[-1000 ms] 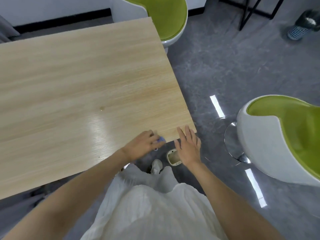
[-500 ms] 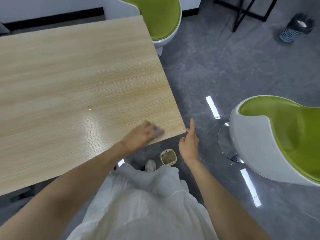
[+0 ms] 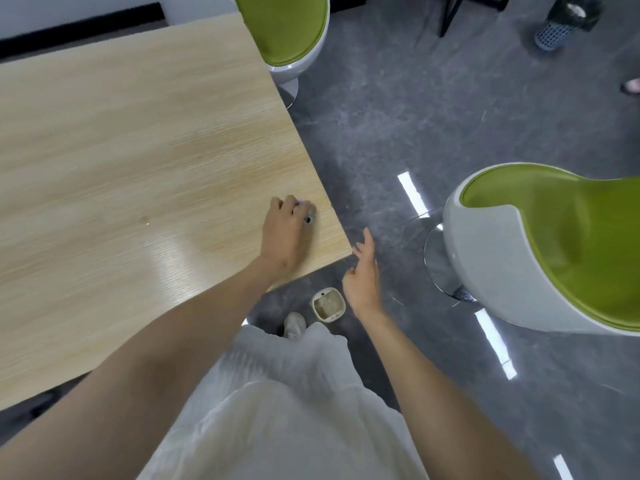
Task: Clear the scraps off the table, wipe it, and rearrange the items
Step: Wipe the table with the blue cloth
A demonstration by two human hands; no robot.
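Note:
A light wooden table [image 3: 131,140] fills the left of the view. My left hand [image 3: 285,233] rests on it near the right corner, closed over a small purple cloth [image 3: 306,206] that peeks out past the fingers. My right hand [image 3: 362,277] hangs just off the corner, edge-on, fingers apart and holding nothing. A small brown speck [image 3: 146,221] lies on the tabletop left of the glare. On the floor under the corner stands a small cream bin [image 3: 328,304] with scraps inside.
A white chair with a green seat [image 3: 540,251] stands to the right, another green-seated chair [image 3: 291,32] at the table's far end. A mesh waste basket [image 3: 554,27] is far right on the grey floor. My white skirt and a shoe [image 3: 294,323] are below.
My left hand slid with the cloth from the table's near edge up along the right side. My right hand turned from flat to edge-on beside the corner.

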